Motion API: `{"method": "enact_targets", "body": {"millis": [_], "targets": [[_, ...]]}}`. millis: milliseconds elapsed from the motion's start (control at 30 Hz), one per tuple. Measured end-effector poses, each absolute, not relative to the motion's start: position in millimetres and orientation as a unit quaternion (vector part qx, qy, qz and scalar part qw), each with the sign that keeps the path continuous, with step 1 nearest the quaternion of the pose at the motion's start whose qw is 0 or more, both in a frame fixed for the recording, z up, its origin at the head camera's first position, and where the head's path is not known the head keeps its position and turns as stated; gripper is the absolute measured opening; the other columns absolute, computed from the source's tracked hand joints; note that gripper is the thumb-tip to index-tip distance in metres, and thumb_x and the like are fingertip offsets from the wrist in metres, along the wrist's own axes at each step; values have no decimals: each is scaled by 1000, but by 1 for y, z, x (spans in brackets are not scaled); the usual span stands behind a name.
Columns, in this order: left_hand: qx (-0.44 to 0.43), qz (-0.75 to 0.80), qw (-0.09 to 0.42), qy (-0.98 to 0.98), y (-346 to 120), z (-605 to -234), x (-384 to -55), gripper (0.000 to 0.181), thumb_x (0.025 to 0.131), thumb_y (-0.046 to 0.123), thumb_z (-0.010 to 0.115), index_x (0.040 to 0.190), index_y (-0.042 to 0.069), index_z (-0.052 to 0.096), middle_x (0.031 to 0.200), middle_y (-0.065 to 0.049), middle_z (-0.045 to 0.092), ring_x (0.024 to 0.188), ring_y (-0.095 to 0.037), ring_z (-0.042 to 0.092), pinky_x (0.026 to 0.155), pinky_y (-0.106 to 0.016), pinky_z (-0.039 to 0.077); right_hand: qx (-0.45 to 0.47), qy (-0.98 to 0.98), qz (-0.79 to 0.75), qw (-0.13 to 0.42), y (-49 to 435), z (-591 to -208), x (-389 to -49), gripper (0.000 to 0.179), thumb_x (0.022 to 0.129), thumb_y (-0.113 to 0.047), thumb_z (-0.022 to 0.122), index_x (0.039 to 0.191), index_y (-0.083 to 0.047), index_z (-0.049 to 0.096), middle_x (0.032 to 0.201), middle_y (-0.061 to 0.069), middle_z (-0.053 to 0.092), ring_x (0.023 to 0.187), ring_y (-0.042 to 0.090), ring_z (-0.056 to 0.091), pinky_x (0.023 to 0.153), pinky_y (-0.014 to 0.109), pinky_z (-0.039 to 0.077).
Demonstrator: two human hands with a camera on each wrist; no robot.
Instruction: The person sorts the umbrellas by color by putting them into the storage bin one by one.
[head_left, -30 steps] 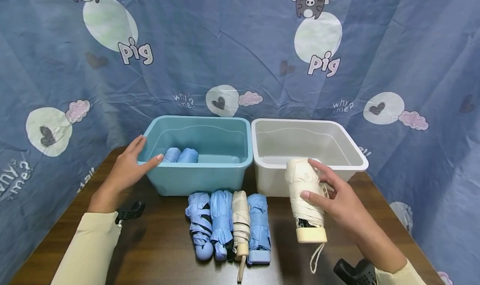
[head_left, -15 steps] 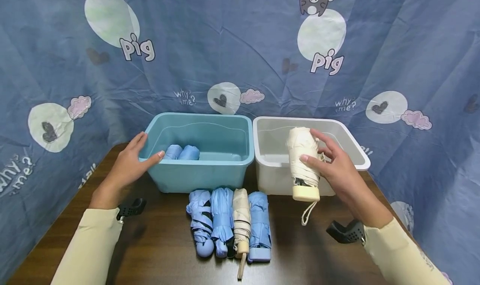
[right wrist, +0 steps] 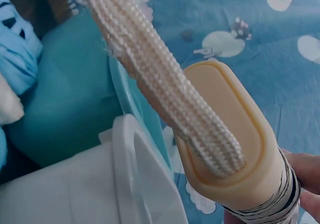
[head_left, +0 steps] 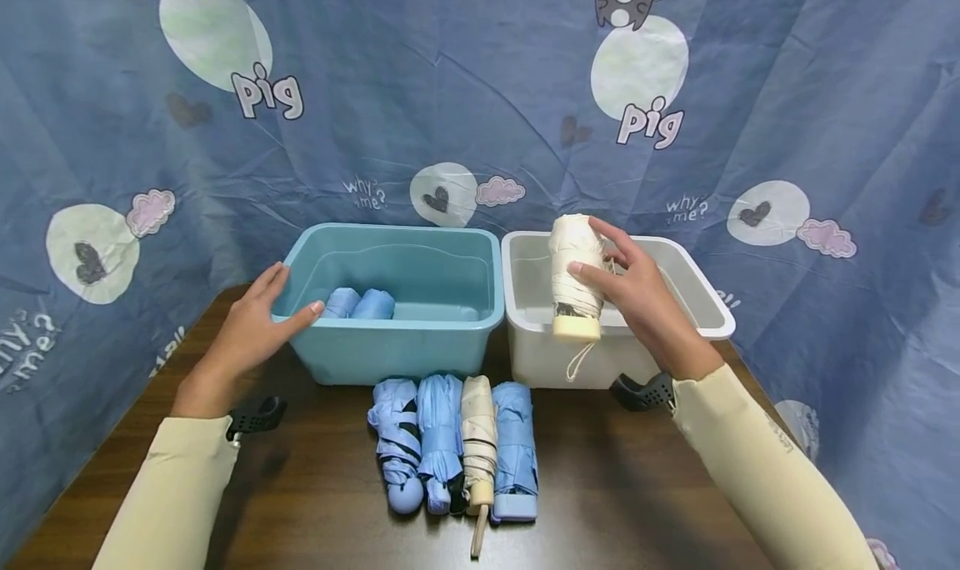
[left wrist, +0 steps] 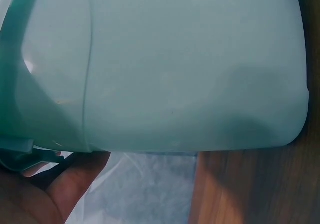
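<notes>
My right hand (head_left: 637, 287) holds a folded cream umbrella (head_left: 576, 266) over the white bin (head_left: 622, 362). Thumb and fingers grip its wrapped body, handle end toward me. A woven wrist strap (right wrist: 170, 84) comes out of the flat handle base (right wrist: 225, 114) in the right wrist view. My left hand (head_left: 251, 328) rests at the near left corner of the teal bin (head_left: 397, 357), its thumb over the front rim and its fingers fairly straight along the left side. Two folded blue umbrellas (head_left: 372, 305) lie inside the teal bin.
On the brown table (head_left: 315, 487), a row of folded umbrellas lies before the bins: a blue one with black stripes (head_left: 397, 428), two plain blue ones (head_left: 513, 437) and a slim cream one (head_left: 478, 428). A blue printed curtain (head_left: 480, 78) hangs behind the bins.
My right hand has raised the cream umbrella from in front of the white bin and carried it farther back and a little left, over the bin. The left hand stays at the teal bin.
</notes>
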State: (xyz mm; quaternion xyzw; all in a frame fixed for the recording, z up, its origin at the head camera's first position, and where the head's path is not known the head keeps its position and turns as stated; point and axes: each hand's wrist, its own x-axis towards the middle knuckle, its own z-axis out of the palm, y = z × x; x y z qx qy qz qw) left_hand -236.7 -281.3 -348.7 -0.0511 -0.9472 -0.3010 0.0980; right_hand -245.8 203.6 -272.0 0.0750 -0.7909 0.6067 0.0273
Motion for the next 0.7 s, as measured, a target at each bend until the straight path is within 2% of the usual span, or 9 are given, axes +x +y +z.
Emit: {"method": "enact_targets", "body": {"millis": [100,333,700], "targets": [[-49,-300,97,-948,-281,-347,-236,97,90,57,56,154,3,9,161,-16,2,142,-49,11,102,-72,20,79,-782,617,34,197,-272,-258,71,86,-19,74,147,-32,41,139,16,41,119,26,45,83,31,50],[-55,-299,96,-948,-279,-348,-235,96,90,55,58,153,0,10,160,-19,4,141,-51,12,101,-73,21,67,-790,608,42,189,-281,-287,71,85,-14,74,148,-24,41,129,18,40,110,23,43,76,29,51],[-56,-295,104,-948,-279,-348,-236,95,91,55,56,153,1,10,160,-19,5,140,-52,13,100,-73,22,31,-783,622,12,183,-295,-328,72,85,-9,74,148,-22,41,128,22,49,100,24,55,73,29,54]]}}
